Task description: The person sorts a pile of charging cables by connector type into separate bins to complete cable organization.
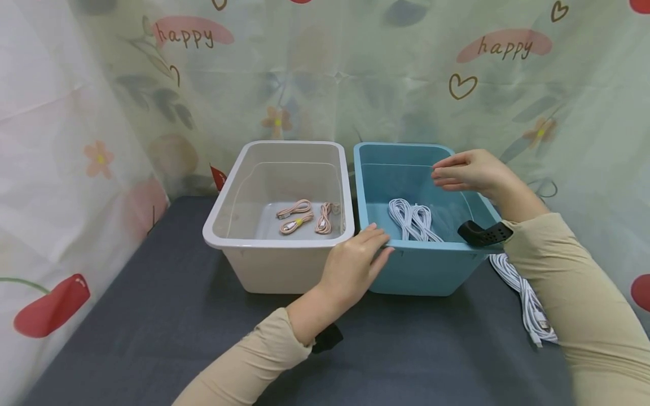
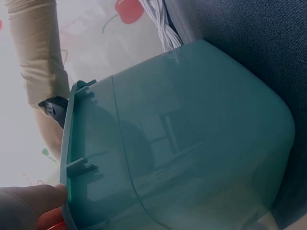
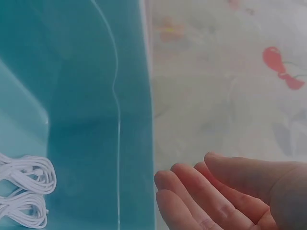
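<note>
My left hand (image 1: 355,262) is at the near-left corner of the blue plastic bin (image 1: 421,268), pinching its rim. In the left wrist view, the thumb (image 2: 45,195) lies against the outside of that rim. My right hand (image 1: 472,172) hovers over the right side of this bin, fingers extended, holding nothing. The right wrist view shows the same hand (image 3: 225,196) with thumb and fingers apart. Two coiled white cables (image 1: 410,220) lie side by side on the blue bin's floor.
Left of the blue bin stands a beige bin (image 1: 279,268) with several small coiled pinkish cables (image 1: 297,223). More white cables (image 1: 525,301) lie on the dark tablecloth (image 1: 167,332) to the right, partly hidden by my right sleeve. A patterned curtain (image 1: 315,84) hangs behind.
</note>
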Motion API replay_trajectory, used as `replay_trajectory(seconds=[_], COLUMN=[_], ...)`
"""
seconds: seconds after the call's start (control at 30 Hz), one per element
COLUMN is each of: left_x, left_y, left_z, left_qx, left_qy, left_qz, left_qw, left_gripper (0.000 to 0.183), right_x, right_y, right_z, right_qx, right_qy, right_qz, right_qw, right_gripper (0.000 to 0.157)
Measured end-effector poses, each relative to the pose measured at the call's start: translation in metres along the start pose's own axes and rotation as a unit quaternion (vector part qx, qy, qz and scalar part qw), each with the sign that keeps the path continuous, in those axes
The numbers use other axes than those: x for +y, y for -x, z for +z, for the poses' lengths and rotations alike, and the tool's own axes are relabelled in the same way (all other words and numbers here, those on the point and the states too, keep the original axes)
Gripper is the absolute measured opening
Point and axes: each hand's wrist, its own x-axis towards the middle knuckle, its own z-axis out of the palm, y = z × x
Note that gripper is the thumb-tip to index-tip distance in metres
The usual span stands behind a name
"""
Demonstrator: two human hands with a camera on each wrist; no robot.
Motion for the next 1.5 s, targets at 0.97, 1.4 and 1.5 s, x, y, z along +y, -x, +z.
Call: replay_trajectory(seconds=[0.97,1.4,1.5], left_x=[0.0,0.0,-0.001], left_y=[0.0,0.001,0.001], left_z=[0.0,0.001,0.001], left_qx=[-0.002,0.013,0.014], left_qy=[0.008,-0.002,-0.003], left_qz=[-0.001,0.008,0.011], left_qw=[1.0,0.9999,0.9998], left_gripper=[0.02,0.019,0.019], right_x=[0.061,0.128,0.142], right_y=[0.088,0.104,0.106], right_z=[-0.025,-0.015,-0.011], right_qx=[0.091,0.136,0.128], right_qy=[-0.053,-0.037,-0.027], right_qz=[-0.042,-0.012,0.0], right_qw=[0.994,0.99,0.991], right_gripper=[0.013,0.02,0.03])
